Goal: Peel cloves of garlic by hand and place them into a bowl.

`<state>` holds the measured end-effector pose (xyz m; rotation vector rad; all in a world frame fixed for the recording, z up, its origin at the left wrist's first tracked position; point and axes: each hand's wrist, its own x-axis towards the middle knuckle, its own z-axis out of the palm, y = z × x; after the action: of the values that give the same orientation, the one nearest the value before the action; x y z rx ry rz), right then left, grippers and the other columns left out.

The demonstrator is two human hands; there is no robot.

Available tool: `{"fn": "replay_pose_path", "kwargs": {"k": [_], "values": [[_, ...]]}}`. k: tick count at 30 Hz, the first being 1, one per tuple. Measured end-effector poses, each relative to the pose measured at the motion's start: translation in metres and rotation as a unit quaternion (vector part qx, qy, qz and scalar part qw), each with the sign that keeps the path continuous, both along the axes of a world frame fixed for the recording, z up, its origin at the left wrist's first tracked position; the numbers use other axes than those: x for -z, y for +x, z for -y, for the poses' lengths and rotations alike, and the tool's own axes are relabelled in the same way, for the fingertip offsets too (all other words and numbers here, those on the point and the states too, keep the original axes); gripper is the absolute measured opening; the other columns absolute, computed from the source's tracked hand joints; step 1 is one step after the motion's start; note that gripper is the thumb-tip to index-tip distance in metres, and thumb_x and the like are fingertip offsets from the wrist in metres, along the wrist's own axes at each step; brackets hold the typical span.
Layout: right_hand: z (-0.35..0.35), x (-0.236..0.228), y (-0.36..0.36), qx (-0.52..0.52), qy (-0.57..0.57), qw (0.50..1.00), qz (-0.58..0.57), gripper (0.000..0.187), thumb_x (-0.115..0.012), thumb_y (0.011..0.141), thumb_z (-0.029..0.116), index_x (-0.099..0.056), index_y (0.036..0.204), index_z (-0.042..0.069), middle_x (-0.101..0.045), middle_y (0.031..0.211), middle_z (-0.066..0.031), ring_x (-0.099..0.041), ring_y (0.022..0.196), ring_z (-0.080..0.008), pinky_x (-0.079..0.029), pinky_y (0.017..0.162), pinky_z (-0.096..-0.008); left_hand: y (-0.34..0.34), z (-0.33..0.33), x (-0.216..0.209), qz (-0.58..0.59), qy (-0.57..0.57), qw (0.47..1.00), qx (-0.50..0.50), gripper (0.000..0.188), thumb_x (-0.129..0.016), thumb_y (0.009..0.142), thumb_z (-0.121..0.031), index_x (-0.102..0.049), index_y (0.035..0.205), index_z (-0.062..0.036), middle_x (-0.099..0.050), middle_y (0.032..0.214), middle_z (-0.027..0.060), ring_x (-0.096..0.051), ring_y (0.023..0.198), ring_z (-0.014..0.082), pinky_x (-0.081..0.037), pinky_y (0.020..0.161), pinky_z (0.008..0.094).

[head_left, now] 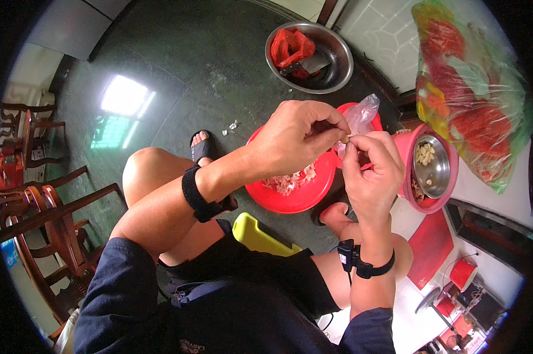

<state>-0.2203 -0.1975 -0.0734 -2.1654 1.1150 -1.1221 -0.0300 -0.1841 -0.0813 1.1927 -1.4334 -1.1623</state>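
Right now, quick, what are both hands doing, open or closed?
Left hand: closed in a pinch at a tiny pale piece, too small to identify.
Right hand: also pinched closed at that piece.

Dk floor [166, 53]: steel basin [339, 59] nr its far edge, w/ cleaver [315, 62] + red plastic bag [287, 47] inside. Dk wood chairs [59, 236] along floor's L edge — yellow-green plastic piece [256, 235] mid-floor, kind unclear. See-thru green bag [470, 106], red + yellow contents, at far R — flat red panel [430, 251] nearer, red container [462, 274] just beside.
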Motion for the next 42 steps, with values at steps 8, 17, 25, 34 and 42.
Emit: {"fn": "replay_pose_path", "kwargs": {"k": [8,17,25,34,42], "values": [[0.001,0.000,-0.003,-0.015,0.127,0.987,0.098,0.009,-0.067,0.085,-0.008,-0.066,0.091,-0.002,-0.064,0.092,-0.0069,-0.064,0.077,-0.0129,-0.052,0.067,-0.0264,0.000,0.003,0.007,-0.256,0.124,0.954,0.097,0.014,-0.065,0.103,-0.010,-0.069,0.110,0.0013,-0.074,0.096,0.0044,-0.069,0.086,0.0090,-0.058,0.078,0.0262],[0.000,-0.006,-0.001,0.010,0.134,0.980,0.149,0.004,-0.062,0.090,-0.006,-0.064,0.093,-0.003,-0.063,0.096,-0.0075,-0.062,0.083,-0.0124,-0.051,0.072,-0.0254,0.000,0.003,0.007,-0.334,0.161,0.922,0.114,0.016,-0.063,0.105,-0.013,-0.067,0.114,0.0003,-0.073,0.101,0.0049,-0.071,0.088,0.0121,-0.060,0.082,0.0281],[0.002,0.004,-0.010,0.013,0.135,0.991,0.006,0.024,-0.068,0.088,-0.004,-0.049,0.074,0.000,-0.051,0.067,-0.0045,-0.050,0.062,-0.0126,-0.040,0.057,-0.0299,0.002,0.006,0.011,-0.341,0.237,0.909,0.019,0.015,-0.067,0.100,-0.010,-0.071,0.107,0.0025,-0.073,0.095,0.0054,-0.070,0.083,0.0126,-0.060,0.081,0.0292],[-0.011,0.020,-0.013,-0.035,0.118,0.992,-0.029,0.032,-0.076,0.085,-0.003,-0.072,0.117,0.002,-0.073,0.099,-0.0103,-0.070,0.079,-0.0167,-0.057,0.071,-0.0285,-0.006,-0.004,0.031,-0.204,0.270,0.939,0.056,0.019,-0.069,0.100,-0.012,-0.070,0.106,0.0051,-0.076,0.095,0.0107,-0.074,0.080,0.0165,-0.063,0.076,0.0290],[0.039,0.045,-0.131,0.202,0.213,0.954,0.057,0.019,-0.068,0.097,0.006,-0.073,0.113,-0.004,-0.075,0.097,-0.0073,-0.070,0.084,-0.0126,-0.056,0.072,-0.0264,-0.031,0.005,0.037,-0.195,0.280,0.939,0.028,0.024,-0.069,0.101,-0.020,-0.071,0.108,0.0020,-0.074,0.096,0.0081,-0.071,0.079,0.0149,-0.061,0.074,0.0296]]}}
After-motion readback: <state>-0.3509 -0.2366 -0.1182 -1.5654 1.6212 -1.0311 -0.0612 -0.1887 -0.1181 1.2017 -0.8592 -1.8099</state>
